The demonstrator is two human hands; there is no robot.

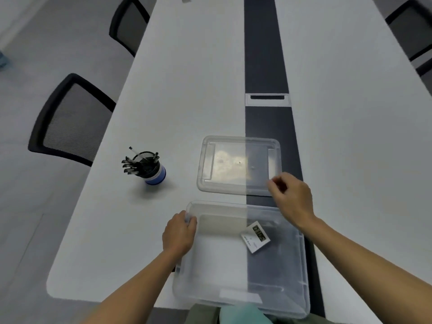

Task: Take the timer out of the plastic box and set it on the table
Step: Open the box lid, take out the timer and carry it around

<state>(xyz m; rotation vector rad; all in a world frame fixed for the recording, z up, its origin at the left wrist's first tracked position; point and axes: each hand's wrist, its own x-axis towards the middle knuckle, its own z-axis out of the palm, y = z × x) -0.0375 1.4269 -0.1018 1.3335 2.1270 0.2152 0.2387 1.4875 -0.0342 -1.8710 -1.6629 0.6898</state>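
Note:
A clear plastic box (301,272) stands open at the near edge of the white table (177,94). Inside it, toward the far right, lies a small white timer (256,236) with a dark display, face up and turned at an angle. My left hand (178,233) grips the box's far left rim. My right hand (292,195) hovers above the box's far right corner, fingers loosely curled with nothing in them, just by the near right corner of the lid. The clear lid (238,166) lies flat on the table beyond the box.
A black mesh pen cup (149,168) with several pens stands left of the lid. A dark strip (265,66) with a cable slot runs down the table's middle. Black mesh chairs (70,120) stand along the left side, and another at the far right.

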